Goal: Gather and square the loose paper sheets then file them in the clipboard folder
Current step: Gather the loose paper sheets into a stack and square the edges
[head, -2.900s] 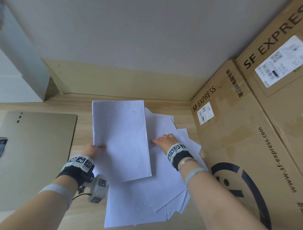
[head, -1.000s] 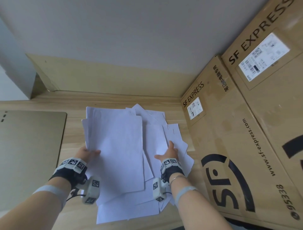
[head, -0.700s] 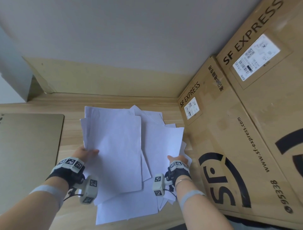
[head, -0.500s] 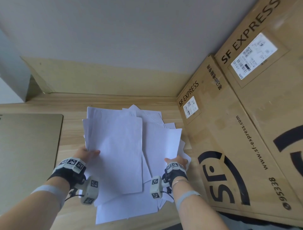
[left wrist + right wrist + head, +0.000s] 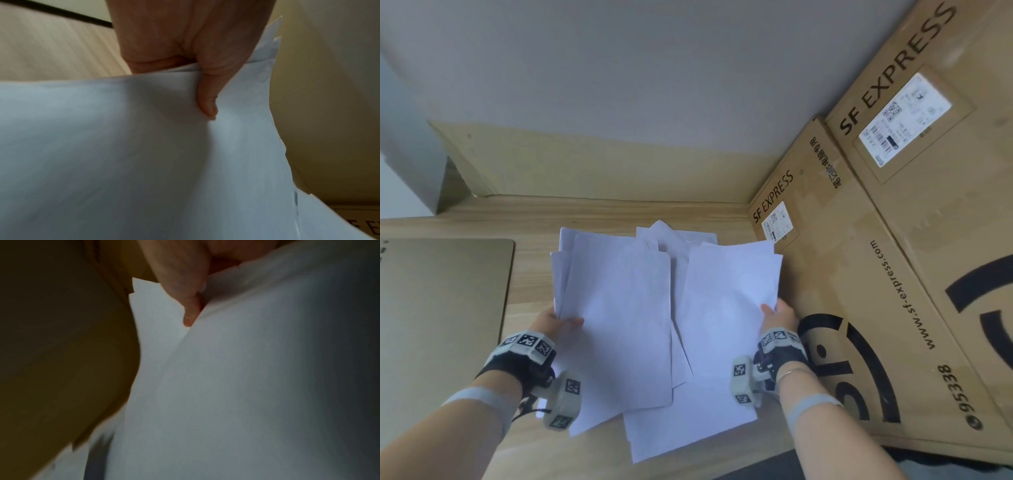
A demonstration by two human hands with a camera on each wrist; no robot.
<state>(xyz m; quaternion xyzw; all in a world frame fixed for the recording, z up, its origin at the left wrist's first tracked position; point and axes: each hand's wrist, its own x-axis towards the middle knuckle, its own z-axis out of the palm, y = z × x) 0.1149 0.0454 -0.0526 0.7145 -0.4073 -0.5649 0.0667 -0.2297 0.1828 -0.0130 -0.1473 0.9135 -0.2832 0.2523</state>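
Several white paper sheets (image 5: 626,308) are fanned unevenly over the wooden desk, in two overlapping bunches. My left hand (image 5: 554,323) pinches the left bunch at its left edge, thumb on top; the left wrist view shows the thumb (image 5: 207,104) pressed on the paper (image 5: 144,162). At the right edge of the right bunch (image 5: 726,308), my right hand (image 5: 777,313) grips the sheets, with a finger (image 5: 190,316) between sheets (image 5: 246,369) in the right wrist view. A flat gold-grey board (image 5: 438,315), possibly the clipboard folder, lies at the far left.
Large SF Express cardboard boxes (image 5: 876,274) stand close against the right side of the papers. A wall and wooden skirting (image 5: 602,168) close off the back of the desk (image 5: 530,260). More sheets (image 5: 688,425) lie underneath, near the front edge.
My right hand has moved from pressing the scattered sheets to gripping their right edge, lifting a bunch that is now raised and spread wider. The left hand holds its bunch as before.
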